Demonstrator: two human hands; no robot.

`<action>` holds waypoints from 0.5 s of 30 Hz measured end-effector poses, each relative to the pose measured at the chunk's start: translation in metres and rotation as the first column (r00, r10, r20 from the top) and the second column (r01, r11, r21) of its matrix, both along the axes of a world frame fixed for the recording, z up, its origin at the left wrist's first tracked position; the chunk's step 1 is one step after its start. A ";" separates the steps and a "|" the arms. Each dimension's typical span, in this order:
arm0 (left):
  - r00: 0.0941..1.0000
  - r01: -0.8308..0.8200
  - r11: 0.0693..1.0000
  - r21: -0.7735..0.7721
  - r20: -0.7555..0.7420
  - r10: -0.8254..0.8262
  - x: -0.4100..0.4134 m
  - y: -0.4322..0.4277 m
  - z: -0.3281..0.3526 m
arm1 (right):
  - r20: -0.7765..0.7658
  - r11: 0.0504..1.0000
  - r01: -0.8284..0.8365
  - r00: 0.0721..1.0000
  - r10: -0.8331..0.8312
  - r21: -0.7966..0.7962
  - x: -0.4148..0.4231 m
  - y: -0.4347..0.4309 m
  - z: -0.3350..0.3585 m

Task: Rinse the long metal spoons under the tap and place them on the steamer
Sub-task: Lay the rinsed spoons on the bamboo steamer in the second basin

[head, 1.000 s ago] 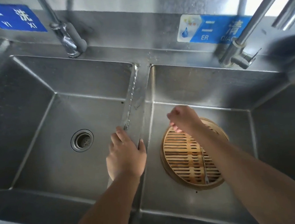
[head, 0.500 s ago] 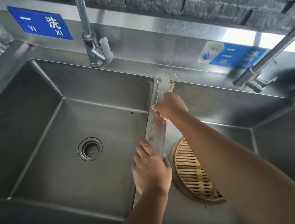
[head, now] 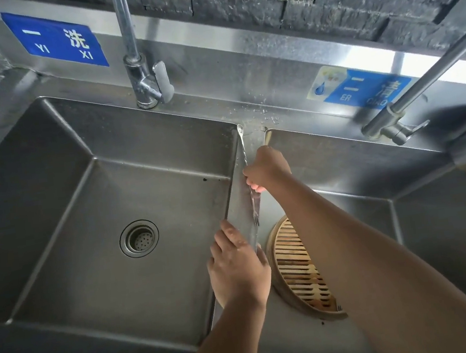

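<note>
A long thin metal spoon (head: 255, 206) lies along the steel divider (head: 239, 201) between the two sink basins, its far tip near the back rim. My right hand (head: 267, 169) reaches over the right basin and pinches the spoon's middle with curled fingers. My left hand (head: 236, 266) rests on the divider's near part, fingers over the left side and thumb on the right. The round bamboo steamer (head: 297, 267) sits on the floor of the right basin, partly hidden by my right forearm. A small metal tip (head: 339, 308) shows at the steamer's near edge.
The left basin holds only its drain (head: 139, 237). A left tap (head: 143, 79) stands at the back rim, and a right tap (head: 394, 126) angles in from the upper right. No water stream is visible. Droplets lie on the back ledge (head: 259, 112).
My right hand moved from above the steamer back to the divider and took hold of the spoon. My left hand stayed on the divider. The view tilted upward.
</note>
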State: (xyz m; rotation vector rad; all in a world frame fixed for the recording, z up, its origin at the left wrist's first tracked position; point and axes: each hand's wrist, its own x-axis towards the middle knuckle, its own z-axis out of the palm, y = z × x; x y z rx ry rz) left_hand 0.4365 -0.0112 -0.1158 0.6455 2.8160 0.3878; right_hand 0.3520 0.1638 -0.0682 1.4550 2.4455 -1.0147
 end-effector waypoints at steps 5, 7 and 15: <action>0.999 -0.001 1.000 -0.023 -0.043 0.000 0.001 0.000 0.000 | -0.074 0.999 0.040 0.996 -0.040 0.000 0.034 0.011 -0.004; 0.998 -0.004 0.999 -0.036 -0.058 0.002 0.001 0.001 0.000 | -0.076 0.998 0.062 0.995 -0.060 0.019 0.053 0.022 -0.006; 0.998 -0.042 0.997 -0.067 -0.043 0.039 0.002 0.006 0.002 | -0.055 0.995 0.098 0.994 -0.096 0.035 0.139 0.053 -0.053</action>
